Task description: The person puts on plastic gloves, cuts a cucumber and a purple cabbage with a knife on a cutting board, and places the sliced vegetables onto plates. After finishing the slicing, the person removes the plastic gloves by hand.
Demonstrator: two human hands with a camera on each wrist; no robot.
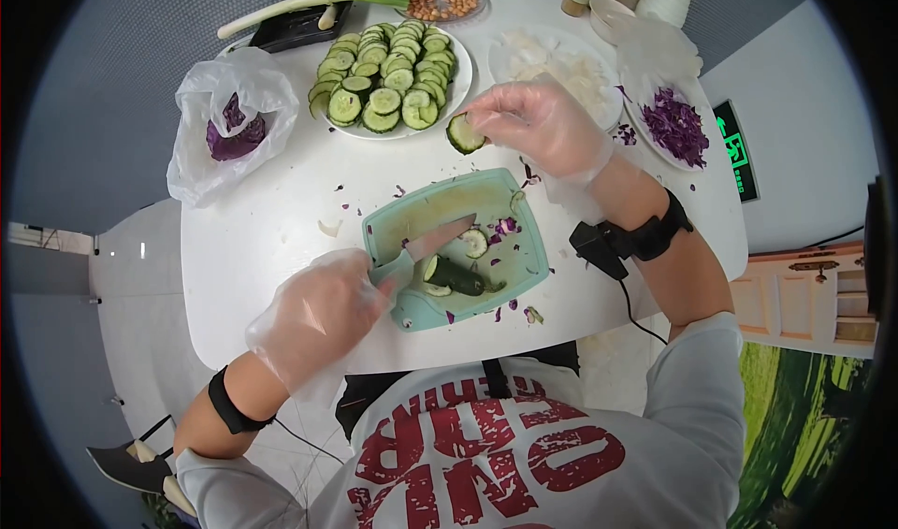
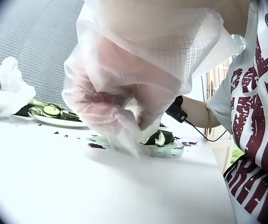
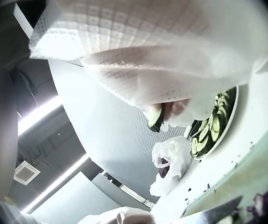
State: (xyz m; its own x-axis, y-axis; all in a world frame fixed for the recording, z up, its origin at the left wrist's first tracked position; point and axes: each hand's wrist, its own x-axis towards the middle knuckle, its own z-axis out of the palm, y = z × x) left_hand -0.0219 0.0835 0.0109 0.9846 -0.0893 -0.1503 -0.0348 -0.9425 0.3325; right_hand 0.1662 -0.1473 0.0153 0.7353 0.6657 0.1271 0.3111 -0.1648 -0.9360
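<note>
In the head view, my gloved left hand (image 1: 323,309) grips the handle of a kitchen knife (image 1: 443,236), whose blade lies over the green cutting board (image 1: 522,265). My gloved right hand (image 1: 547,131) pinches a cucumber slice (image 1: 465,134) between thumb and fingers, above the table just right of the plate (image 1: 449,115) of cucumber slices (image 1: 384,101). The pinched cucumber slice (image 3: 156,118) also shows in the right wrist view. On the board are a cut cucumber piece (image 1: 455,275), a loose slice (image 1: 475,243) and purple cabbage scraps (image 1: 506,226).
A plastic bag (image 1: 201,159) with purple cabbage (image 1: 236,141) stands at left. Behind lie a scallion (image 1: 309,5), a black tray (image 1: 281,33) and a dish of peanuts (image 1: 443,3). At right are a plate of pale slices (image 1: 561,61) and shredded purple cabbage (image 1: 675,129).
</note>
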